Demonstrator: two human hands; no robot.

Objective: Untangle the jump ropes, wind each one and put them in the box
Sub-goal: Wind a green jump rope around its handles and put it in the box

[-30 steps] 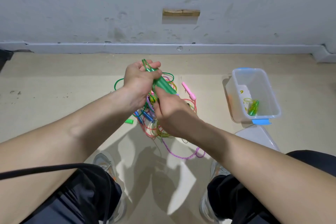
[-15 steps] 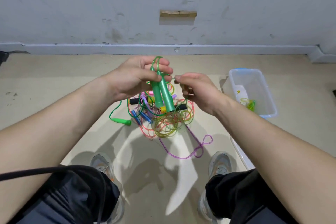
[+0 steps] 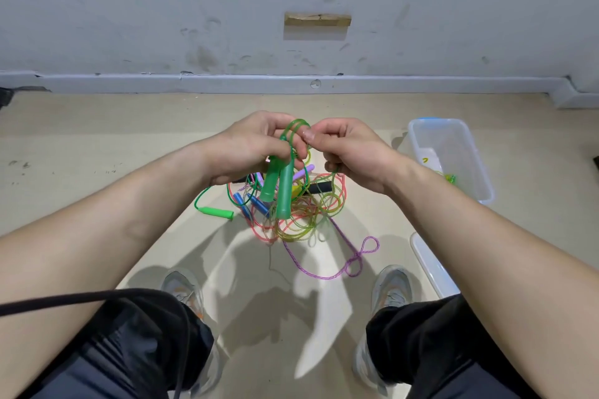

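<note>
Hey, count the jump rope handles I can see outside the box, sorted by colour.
Green handles: 3
Blue handles: 2
Purple handles: 2
Black handle: 1
Yellow handle: 1
Total: 9, though the tangle may hide more.

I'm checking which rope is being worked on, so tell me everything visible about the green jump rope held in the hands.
The green jump rope has two translucent green plastic handles hanging side by side, lower ends pointing down over the tangled pile. Its thin clear-green cord loops above the left hand, which grips the handle tops. The right hand pinches the cord beside the loop. Where the rest of the cord runs cannot be traced.
</note>
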